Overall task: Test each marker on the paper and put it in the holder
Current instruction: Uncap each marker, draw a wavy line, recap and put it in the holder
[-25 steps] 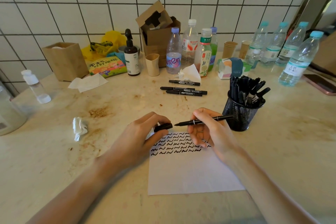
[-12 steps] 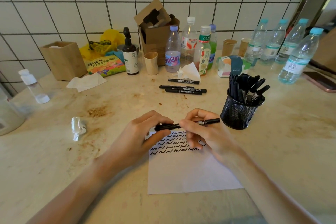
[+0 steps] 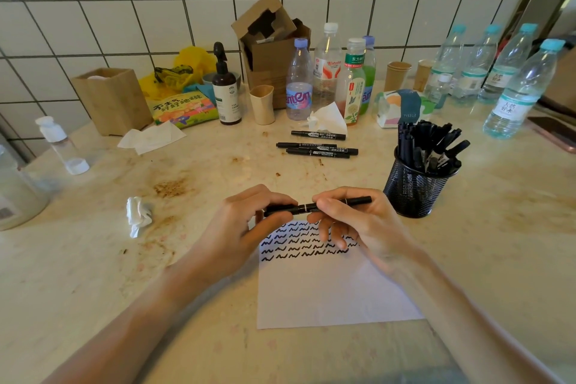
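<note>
- Paper [image 3: 327, 290] lies nearest on the counter, squiggle rows across its top.
- Marker [image 3: 307, 208] hangs level just above it, left hand [image 3: 240, 234] gripping the cap end, right hand [image 3: 355, 221] pinching the barrel.
- Holder [image 3: 411, 193] stands right, full of markers.
- Three markers [image 3: 318, 148] lie beyond.

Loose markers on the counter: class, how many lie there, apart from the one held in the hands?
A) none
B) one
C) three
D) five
C: three loose markers lie side by side on the counter behind the paper, while both hands hold a fourth marker.
</note>
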